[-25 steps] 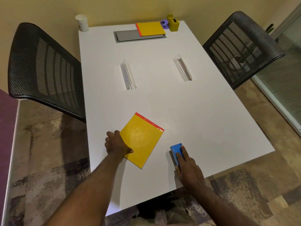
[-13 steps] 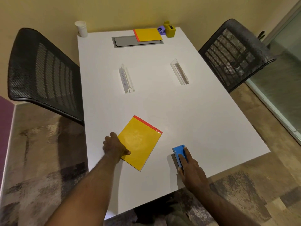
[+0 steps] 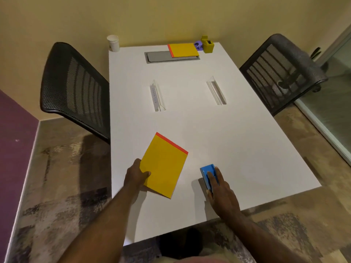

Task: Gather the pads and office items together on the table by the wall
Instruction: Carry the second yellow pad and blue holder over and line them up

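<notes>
Head view: my left hand (image 3: 135,177) pinches the yellow pad (image 3: 164,165), now lifted; my right hand (image 3: 220,188), fingers extended, covers the blue stapler (image 3: 207,172), unmoved.

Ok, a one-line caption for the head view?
Left hand grips the near yellow pad, right hand covers a blue item; far pad waits by the wall.

The lettering on the clear sign holder (image 3: 157,95) is unreadable.

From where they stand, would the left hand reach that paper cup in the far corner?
Probably not yet: the left hand is at the near pad, and the cup stands across the table.
</notes>
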